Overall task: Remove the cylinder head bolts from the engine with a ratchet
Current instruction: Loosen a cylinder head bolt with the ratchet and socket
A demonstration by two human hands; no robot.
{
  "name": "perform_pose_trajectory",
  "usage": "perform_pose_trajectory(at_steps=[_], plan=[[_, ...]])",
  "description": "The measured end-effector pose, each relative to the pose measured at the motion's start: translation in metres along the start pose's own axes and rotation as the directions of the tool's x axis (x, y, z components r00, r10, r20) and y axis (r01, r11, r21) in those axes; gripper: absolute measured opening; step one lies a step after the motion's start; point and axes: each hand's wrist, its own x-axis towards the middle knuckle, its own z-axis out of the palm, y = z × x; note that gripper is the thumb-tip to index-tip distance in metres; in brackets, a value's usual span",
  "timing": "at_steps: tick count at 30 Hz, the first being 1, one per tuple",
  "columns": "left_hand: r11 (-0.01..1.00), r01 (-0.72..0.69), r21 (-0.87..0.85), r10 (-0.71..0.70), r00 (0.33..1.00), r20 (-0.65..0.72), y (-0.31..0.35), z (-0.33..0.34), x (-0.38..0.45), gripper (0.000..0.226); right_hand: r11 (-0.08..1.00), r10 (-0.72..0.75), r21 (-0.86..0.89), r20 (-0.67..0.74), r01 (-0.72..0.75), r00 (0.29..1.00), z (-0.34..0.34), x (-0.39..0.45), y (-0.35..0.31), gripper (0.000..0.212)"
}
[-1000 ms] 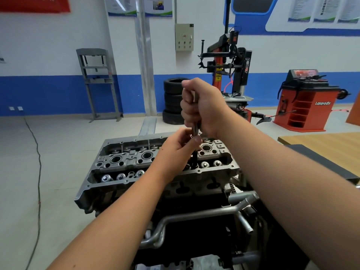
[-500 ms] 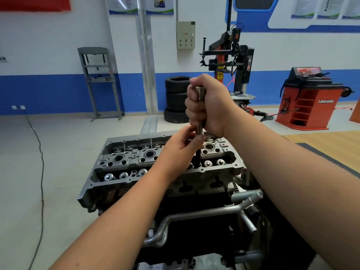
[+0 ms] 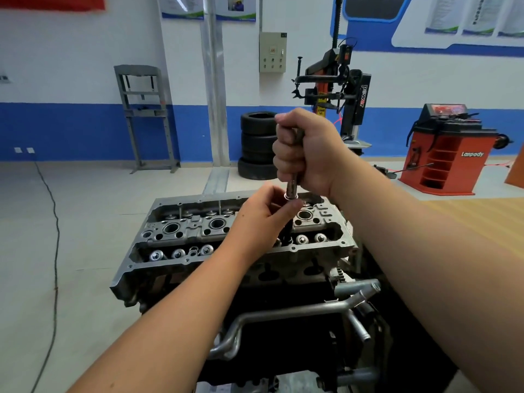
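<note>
Right hand (image 3: 304, 154): fist wrapped round the upright ratchet handle (image 3: 293, 185), frame centre.
Left hand (image 3: 262, 219): fingertips pinching the shaft below.
Cylinder head (image 3: 181, 236): beneath both hands.

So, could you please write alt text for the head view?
Right hand grips an upright metal tool shaft above an engine's cylinder head, while the left hand pinches it lower down. Stacked tyres stand behind.

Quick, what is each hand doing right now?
Left hand: fingers pinch the lower part of the metal tool shaft above the cylinder head.
Right hand: fist wrapped around the upper shaft.
</note>
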Motion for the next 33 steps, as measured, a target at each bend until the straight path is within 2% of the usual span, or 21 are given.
perform_pose_trajectory(at_steps=[1,3,4,6,8,10,11,13,14,15,17,19,20,22,24,25,26,28,30,31,33], plan=[[1.0,-0.008,-0.008,0.008,0.999,0.031,-0.002,-0.001,0.0,0.009,1.0,-0.004,0.021,0.0,0.004,1.0,-0.003,0.0,0.001,0.041],[1.0,-0.029,0.001,0.029,0.997,0.067,0.0,-0.003,-0.002,0.011,0.997,-0.076,0.003,-0.142,0.077,0.987,0.003,-0.005,0.007,0.038],[0.999,-0.044,0.014,0.043,0.997,0.069,0.003,-0.003,-0.003,0.015,0.988,-0.154,-0.042,-0.246,0.148,0.957,0.011,-0.007,0.014,0.036],[0.996,-0.068,0.051,0.066,0.996,0.052,0.009,-0.003,-0.003,0.03,0.945,-0.316,-0.22,-0.439,0.24,0.841,0.028,-0.011,0.029,0.034],[0.996,-0.067,0.064,0.065,0.997,0.038,0.008,-0.003,-0.001,0.03,0.916,-0.395,-0.288,-0.507,0.281,0.766,0.041,-0.012,0.036,0.032],[0.994,-0.077,0.072,0.076,0.997,0.015,0.005,-0.002,0.0,0.028,0.916,-0.39,-0.292,-0.483,0.276,0.784,0.041,-0.01,0.029,0.032],[0.997,-0.06,0.041,0.06,0.998,0.01,0.001,-0.002,0.002,0.023,0.922,-0.365,-0.29,-0.422,0.258,0.83,0.036,-0.007,0.024,0.03],[1.0,-0.018,-0.016,0.018,1.0,0.013,-0.002,-0.001,0.002,0.012,0.98,-0.174,-0.13,-0.192,0.151,0.966,0.019,-0.004,0.012,0.029],[1.0,-0.004,-0.013,0.005,1.0,0.026,0.001,-0.001,0.0,0.013,0.998,-0.06,-0.012,-0.071,0.06,0.996,0.011,-0.002,0.007,0.034],[1.0,-0.011,0.008,0.011,0.998,0.054,-0.002,-0.001,0.0,0.009,0.998,-0.004,0.056,-0.008,0.004,1.0,0.004,-0.002,0.004,0.039],[0.998,-0.047,0.04,0.043,0.995,0.096,-0.002,-0.002,0.0,0.009,0.997,0.003,0.078,-0.028,-0.001,1.0,0.0,-0.003,0.006,0.042],[0.998,-0.053,0.033,0.05,0.994,0.097,0.003,-0.003,-0.002,0.012,0.994,-0.098,0.026,-0.189,0.104,0.977,0.011,-0.006,0.014,0.039],[0.998,-0.057,0.03,0.054,0.994,0.093,0.007,-0.004,-0.003,0.016,0.983,-0.185,-0.045,-0.291,0.179,0.939,0.019,-0.009,0.02,0.036],[0.996,-0.065,0.056,0.061,0.995,0.082,0.01,-0.005,-0.003,0.046,0.938,-0.341,-0.226,-0.453,0.264,0.824,0.034,-0.011,0.031,0.036],[0.994,-0.046,0.099,0.038,0.996,0.075,0.006,-0.004,-0.001,0.053,0.927,-0.372,-0.249,-0.517,0.28,0.771,0.042,-0.009,0.032,0.037],[0.994,-0.042,0.104,0.036,0.998,0.06,0.003,-0.004,0.0,0.046,0.936,-0.35,-0.214,-0.516,0.279,0.782,0.042,-0.007,0.029,0.036],[0.997,-0.036,0.067,0.033,0.999,0.041,0.004,-0.003,0.0,0.035,0.953,-0.304,-0.155,-0.479,0.262,0.823,0.039,-0.004,0.024,0.036],[0.999,0.013,-0.033,-0.012,1.0,0.019,0.001,0.0,0.002,0.011,0.989,-0.145,-0.046,-0.262,0.138,0.954,0.024,0.0,0.014,0.041],[0.997,0.041,-0.061,-0.038,0.998,0.044,0.001,0.0,0.002,0.012,0.999,-0.034,0.023,-0.036,0.035,0.999,0.004,-0.001,0.007,0.043],[0.997,0.032,-0.069,-0.027,0.997,0.069,0.0,-0.001,0.002,0.013,0.998,-0.029,0.061,-0.003,0.029,1.0,-0.002,-0.003,0.006,0.042],[0.998,0.007,-0.057,-0.002,0.996,0.087,0.0,-0.002,0.002,0.018,0.993,-0.032,0.11,-0.083,0.041,0.996,-0.005,-0.006,0.008,0.039]])
